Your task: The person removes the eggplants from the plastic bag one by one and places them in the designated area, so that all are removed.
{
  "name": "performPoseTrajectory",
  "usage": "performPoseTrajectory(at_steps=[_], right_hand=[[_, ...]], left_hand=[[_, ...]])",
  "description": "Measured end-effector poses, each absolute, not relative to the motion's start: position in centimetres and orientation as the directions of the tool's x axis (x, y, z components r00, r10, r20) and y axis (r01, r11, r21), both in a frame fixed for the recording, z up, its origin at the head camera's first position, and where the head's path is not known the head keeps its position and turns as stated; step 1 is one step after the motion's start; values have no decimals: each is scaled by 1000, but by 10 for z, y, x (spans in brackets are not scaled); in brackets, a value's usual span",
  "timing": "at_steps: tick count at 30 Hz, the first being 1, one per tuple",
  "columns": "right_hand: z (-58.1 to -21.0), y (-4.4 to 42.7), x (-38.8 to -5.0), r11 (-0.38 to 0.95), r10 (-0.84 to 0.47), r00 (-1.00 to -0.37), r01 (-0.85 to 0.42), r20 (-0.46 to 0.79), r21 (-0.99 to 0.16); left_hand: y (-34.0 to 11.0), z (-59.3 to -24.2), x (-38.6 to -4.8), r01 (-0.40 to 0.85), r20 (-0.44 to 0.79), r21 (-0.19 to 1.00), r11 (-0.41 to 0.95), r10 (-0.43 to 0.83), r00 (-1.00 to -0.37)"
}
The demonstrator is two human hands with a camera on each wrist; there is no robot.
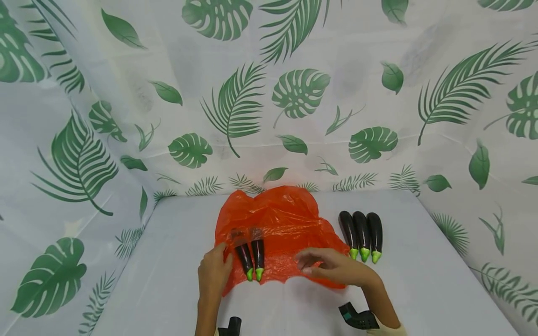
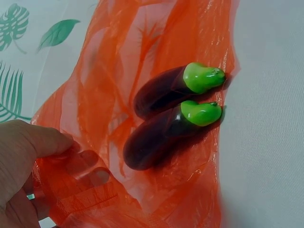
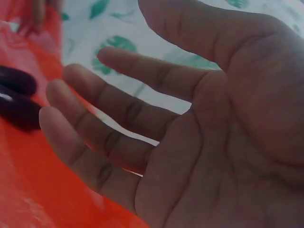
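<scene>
A translucent red plastic bag [image 1: 290, 233] lies spread on the white table. My left hand [image 1: 213, 271] pinches its left edge, the thumb in front and the fingertips showing through the film in the left wrist view. Just right of that hand lie two dark eggplants [image 1: 243, 256] with green caps, side by side on the bag's lower left part. Their blunt ends look dimmed in the head view; whether film covers them I cannot tell. Over the bag's right part hovers my right hand [image 1: 334, 267], fingers spread and loosely bent, holding nothing.
Three more eggplants [image 1: 361, 233] lie in a row on the table [image 1: 424, 280], right of the bag and just beyond the right hand. A leaf-patterned white sheet [image 1: 319, 154] rises behind the table and along both sides.
</scene>
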State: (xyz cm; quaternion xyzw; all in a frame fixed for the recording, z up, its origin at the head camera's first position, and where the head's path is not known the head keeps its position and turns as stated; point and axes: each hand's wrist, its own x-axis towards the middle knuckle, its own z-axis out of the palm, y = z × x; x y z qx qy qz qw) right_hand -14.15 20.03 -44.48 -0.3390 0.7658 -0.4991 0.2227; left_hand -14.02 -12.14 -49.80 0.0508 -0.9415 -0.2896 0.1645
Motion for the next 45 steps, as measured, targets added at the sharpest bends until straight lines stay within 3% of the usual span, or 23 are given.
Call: performPoseTrajectory(at_steps=[4,7,16,25,34,45], right_hand=[[-458,182,-145,294,-776,-628,-274,-61,-916],[-468,169,-150,324,-767,-632,-227,-114,-918],[-495,133,-163,358,-573,-778,47,-259,-933],[-513,106,-169,251,-341,-894,212,-291,-945],[-525,82,-179,217,-174,-946,234,-273,-948],[-533,64,-189,258,-110,-968,193,-227,-947]], left_hand=[[-122,-498,-139,6,293,557,830,-190,-937],[-122,-497,-139,13,311,552,834,-191,-931],[-123,-494,-138,13,309,545,839,-187,-932],[-122,-496,-138,9,297,549,836,-185,-937],[-122,-496,-137,6,296,551,835,-188,-937],[-122,-498,-139,14,313,548,837,-189,-931]])
